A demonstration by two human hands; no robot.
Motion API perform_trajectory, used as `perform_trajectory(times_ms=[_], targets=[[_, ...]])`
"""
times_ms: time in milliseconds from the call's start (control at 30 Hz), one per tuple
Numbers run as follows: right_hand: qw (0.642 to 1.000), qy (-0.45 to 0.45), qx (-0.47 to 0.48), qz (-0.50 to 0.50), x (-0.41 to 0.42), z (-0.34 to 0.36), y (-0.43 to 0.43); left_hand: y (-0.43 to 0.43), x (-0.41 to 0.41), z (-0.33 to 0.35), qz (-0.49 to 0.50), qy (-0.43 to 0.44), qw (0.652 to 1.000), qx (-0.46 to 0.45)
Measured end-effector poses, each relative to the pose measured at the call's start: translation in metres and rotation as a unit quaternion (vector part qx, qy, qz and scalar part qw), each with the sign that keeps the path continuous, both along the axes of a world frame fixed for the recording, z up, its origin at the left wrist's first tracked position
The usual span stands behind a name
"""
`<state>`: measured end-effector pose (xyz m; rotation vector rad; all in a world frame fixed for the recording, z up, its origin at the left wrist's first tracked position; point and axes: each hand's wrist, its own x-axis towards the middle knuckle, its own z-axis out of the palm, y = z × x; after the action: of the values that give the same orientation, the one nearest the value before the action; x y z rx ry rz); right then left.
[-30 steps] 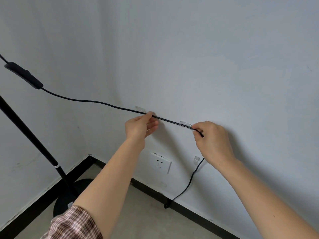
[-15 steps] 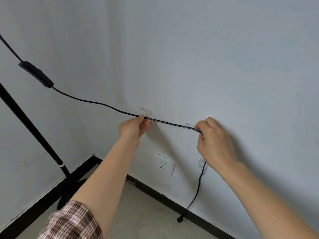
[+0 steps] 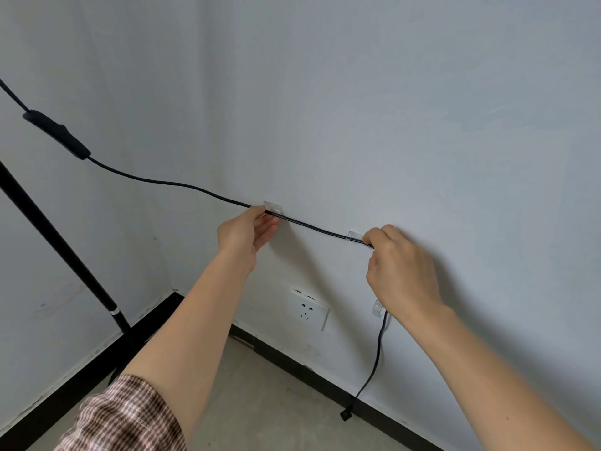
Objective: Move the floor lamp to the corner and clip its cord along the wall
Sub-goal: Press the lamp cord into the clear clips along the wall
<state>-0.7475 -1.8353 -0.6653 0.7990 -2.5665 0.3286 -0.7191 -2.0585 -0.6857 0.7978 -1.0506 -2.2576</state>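
We see bare room corner, likely home: plain pale walls (image 3: 422, 125), black skirting (image 3: 292, 359), wall socket (image 3: 309, 309), concrete floor (image 3: 276, 411).

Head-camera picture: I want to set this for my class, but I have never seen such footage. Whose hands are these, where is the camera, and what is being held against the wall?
The camera sits on a person's head and looks down at their own bare hands. The left hand and right hand both pinch a black lamp cord, stretched along the wall between two clear clips. A third clip sits lower, beside a wall socket. The cord's inline switch hangs at left, above the floor lamp's pole. The cord's loose end dangles by the skirting.
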Motion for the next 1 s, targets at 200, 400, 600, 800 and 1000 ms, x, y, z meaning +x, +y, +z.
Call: perform_trajectory(times_ms=[200,400,600,800,1000], targets=[[1.000,-0.008,-0.009,0.000,-0.001,0.000,0.000,-0.002,0.000,0.003,-0.001,0.017,1.000,-0.011],[1.000,-0.010,-0.011,-0.003,-0.001,-0.001,-0.001,0.002,-0.003,0.006,0.023,0.017,0.999,-0.041],[1.000,-0.010,-0.011,-0.007,-0.002,-0.001,0.000,0.009,-0.007,0.003,0.058,-0.003,0.996,-0.071],[1.000,-0.003,-0.009,-0.006,-0.003,-0.001,-0.001,0.013,-0.007,-0.001,0.028,0.012,1.000,-0.005],[1.000,0.000,0.006,-0.009,-0.003,-0.001,0.002,0.013,-0.009,0.005,0.012,0.014,0.999,0.051]])
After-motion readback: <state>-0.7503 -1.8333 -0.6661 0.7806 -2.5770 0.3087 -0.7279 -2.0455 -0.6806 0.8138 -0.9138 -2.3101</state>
